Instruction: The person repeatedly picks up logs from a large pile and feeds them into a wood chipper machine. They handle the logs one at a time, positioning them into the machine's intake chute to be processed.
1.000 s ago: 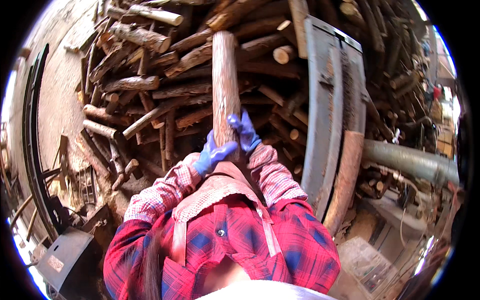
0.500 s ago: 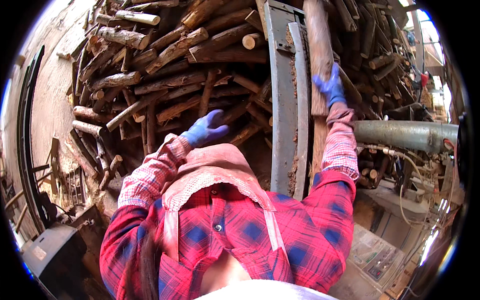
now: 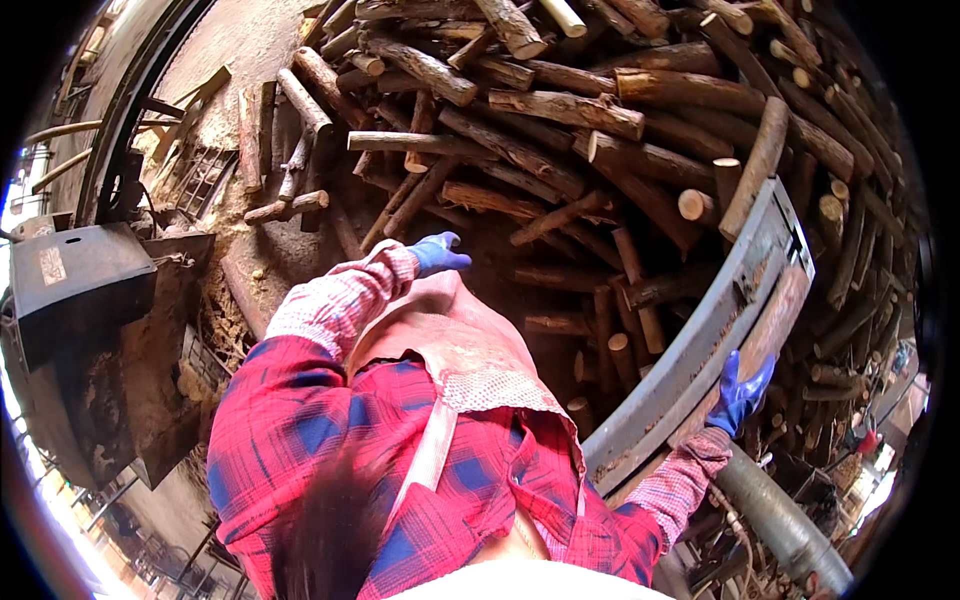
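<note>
My left hand point(image 3: 440, 255), in a blue glove, hangs in front of the apron with its fingers apart and nothing in it. Beyond it lies the pile of cut logs. My right hand point(image 3: 740, 393), gloved too, rests against a debarked-looking log point(image 3: 772, 322), with thumb and fingers spread on its side and top. That log lies lengthwise along a grey metal trough point(image 3: 690, 365) running away on my right. The palm's contact with the log is hidden.
A big heap of logs point(image 3: 570, 110) fills the far side and continues right of the trough. A thick grey pipe point(image 3: 785, 520) stands by my right forearm. At left are a dark metal box point(image 3: 80, 265), a black upright rail point(image 3: 130, 100) and sawdust-covered ground point(image 3: 255, 45).
My view has swung left, so the trough now sits lower right. The log appears nearer along the trough, with my right hand still against it. My left hand stays empty.
</note>
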Tool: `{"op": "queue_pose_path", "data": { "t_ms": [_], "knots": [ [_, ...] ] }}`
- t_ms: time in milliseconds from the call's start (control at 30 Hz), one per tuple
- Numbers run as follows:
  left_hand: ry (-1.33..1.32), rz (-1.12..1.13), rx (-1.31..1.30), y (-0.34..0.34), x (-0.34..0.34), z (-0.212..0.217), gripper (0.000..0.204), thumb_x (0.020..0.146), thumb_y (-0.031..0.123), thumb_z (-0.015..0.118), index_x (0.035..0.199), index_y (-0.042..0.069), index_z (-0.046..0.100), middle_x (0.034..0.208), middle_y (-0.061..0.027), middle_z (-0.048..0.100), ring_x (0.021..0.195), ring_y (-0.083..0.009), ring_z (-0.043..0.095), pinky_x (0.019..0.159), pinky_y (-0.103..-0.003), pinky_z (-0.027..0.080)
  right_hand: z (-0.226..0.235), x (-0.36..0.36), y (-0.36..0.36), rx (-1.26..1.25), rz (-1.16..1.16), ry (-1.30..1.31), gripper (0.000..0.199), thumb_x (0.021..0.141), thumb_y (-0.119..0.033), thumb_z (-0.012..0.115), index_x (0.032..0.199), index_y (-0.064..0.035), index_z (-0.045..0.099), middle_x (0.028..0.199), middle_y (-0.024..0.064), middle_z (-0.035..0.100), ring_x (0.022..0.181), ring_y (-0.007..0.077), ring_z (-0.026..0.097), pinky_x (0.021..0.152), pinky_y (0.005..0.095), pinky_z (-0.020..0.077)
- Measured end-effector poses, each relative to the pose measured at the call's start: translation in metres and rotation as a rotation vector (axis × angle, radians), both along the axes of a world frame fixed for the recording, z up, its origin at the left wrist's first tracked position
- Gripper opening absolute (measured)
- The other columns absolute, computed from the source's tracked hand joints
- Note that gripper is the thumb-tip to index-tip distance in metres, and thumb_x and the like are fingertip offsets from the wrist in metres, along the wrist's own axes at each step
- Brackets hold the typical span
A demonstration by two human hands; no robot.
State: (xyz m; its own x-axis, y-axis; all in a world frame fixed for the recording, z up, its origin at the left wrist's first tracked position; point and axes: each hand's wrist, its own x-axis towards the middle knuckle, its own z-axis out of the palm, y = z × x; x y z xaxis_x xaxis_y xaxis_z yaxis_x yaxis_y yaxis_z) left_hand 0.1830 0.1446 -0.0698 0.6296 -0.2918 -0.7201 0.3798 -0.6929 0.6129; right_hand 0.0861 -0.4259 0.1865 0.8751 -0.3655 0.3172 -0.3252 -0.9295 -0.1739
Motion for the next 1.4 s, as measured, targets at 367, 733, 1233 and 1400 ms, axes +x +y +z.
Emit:
{"op": "queue_pose_path", "data": {
  "t_ms": [367, 733, 1233, 1400],
  "knots": [
    [0.398, 0.786, -0.466, 0.023, 0.293, -0.12, 0.029, 0.088, 0.04, 0.068, 0.073, 0.019, 0.053, 0.056, 0.007, 0.037, 0.043, -0.0081, 0.032, 0.04, -0.024, 0.026, -0.107, 0.085, 0.025, -0.286, -0.122, 0.339, 0.089, 0.079, -0.041, 0.07, 0.146, 0.0014, 0.029, 0.148, 0.0272, 0.031, 0.138, 0.0414, 0.031, 0.115, 0.0481, 0.0265],
    [-0.176, 1.285, -0.647, -0.061, 0.604, -0.165, 0.115, 0.066, 0.058, 0.08, 0.147, 0.001, 0.021, 0.136, -0.0276, 0.046, 0.116, -0.0364, 0.054, 0.103, -0.044, 0.041, -0.122, 0.082, 0.018, -0.41, -0.207, 0.359, 0.077, 0.085, -0.031, 0.069, 0.144, 0.0018, 0.032, 0.147, 0.0249, 0.035, 0.136, 0.0389, 0.035, 0.114, 0.048, 0.0294],
    [0.34, 1.064, -1.009, 0.084, 0.461, -0.018, 0.039, 0.086, 0.029, 0.068, 0.119, 0.009, 0.063, 0.115, -0.0074, 0.066, 0.106, -0.0233, 0.062, 0.097, -0.041, 0.047, -0.129, 0.14, 0.067, -0.621, -0.044, 0.049, 0.077, 0.083, -0.043, 0.067, 0.141, -0.0014, 0.038, 0.145, 0.0256, 0.037, 0.133, 0.0423, 0.037, 0.109, 0.0517, 0.0335],
    [0.445, 0.97, -1.046, 0.104, 0.319, 0.06, 0.05, 0.092, 0.034, 0.059, 0.133, 0.006, 0.052, 0.122, -0.0117, 0.063, 0.109, -0.0273, 0.062, 0.099, -0.044, 0.046, -0.26, 0.295, 0.302, 0.651, 0.256, 0.06, 0.061, 0.076, -0.017, 0.077, 0.128, -0.0072, 0.046, 0.119, 0.0093, 0.051, 0.109, 0.0244, 0.05, 0.094, 0.0414, 0.0434]
  ]
}}
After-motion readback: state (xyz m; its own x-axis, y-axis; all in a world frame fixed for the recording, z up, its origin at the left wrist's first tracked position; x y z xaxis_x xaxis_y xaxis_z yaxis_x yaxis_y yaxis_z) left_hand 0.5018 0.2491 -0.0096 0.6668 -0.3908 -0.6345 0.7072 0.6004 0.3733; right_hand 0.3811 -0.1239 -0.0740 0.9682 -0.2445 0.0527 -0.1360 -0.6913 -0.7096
